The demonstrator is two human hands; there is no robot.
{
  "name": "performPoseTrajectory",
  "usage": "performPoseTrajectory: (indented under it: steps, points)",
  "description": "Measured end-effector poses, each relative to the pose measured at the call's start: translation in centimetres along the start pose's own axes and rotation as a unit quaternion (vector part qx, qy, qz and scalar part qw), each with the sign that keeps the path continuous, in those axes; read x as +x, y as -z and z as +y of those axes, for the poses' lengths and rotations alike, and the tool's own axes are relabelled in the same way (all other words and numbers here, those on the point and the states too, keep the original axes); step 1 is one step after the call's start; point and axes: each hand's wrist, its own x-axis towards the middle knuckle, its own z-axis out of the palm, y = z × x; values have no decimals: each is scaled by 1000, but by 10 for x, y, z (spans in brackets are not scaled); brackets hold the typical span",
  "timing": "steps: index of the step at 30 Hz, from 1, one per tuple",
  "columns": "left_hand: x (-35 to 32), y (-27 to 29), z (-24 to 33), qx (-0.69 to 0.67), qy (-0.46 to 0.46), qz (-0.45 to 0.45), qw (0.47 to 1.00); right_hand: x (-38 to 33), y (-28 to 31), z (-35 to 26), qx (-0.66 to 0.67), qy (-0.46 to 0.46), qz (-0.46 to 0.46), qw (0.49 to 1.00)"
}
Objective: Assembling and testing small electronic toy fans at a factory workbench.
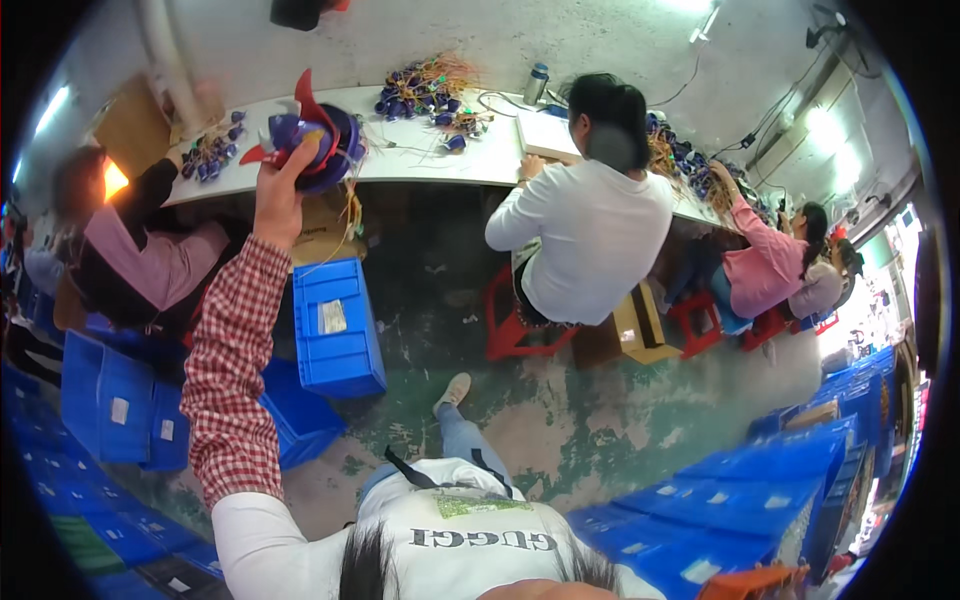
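My left hand (278, 200), its arm in a red checked oversleeve, is raised and stretched forward at the upper left. Its thumb and fingers close on a purple toy part with red fins (340, 150). This part has a round dark purple base, pointed red pieces and thin orange wires hanging below it. Its exact kind does not show. Behind it is a white worktable (420, 165) with a pile of small purple parts with wires (415, 90). Bunched purple parts (208, 155) lie at the table's left end. My right hand is out of view.
A blue crate (335, 330) stands on the green floor below my hand. A person in white (590, 220) sits at the table on a red stool (515, 315); others sit left and right. Blue crates (720, 490) line the lower right, and a cardboard box (640, 330) stands near the stools.
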Motion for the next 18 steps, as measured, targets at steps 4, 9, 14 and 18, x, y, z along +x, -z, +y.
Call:
performPoseTrajectory:
  steps: [4,9,14,18]
  points:
    - [102,-47,-49,1,-15,-18,1000,66,31,-94,75,-48,-23,996]
    - [222,-102,-101,35,3,8,999,114,102,-199,207,-82,-2,975]
    - [337,-145,-160,45,-41,-45,997,120,136,-232,318,-174,32,932]
    - [414,-170,-222,63,-52,-62,995,118,129,-244,320,-220,18,921]
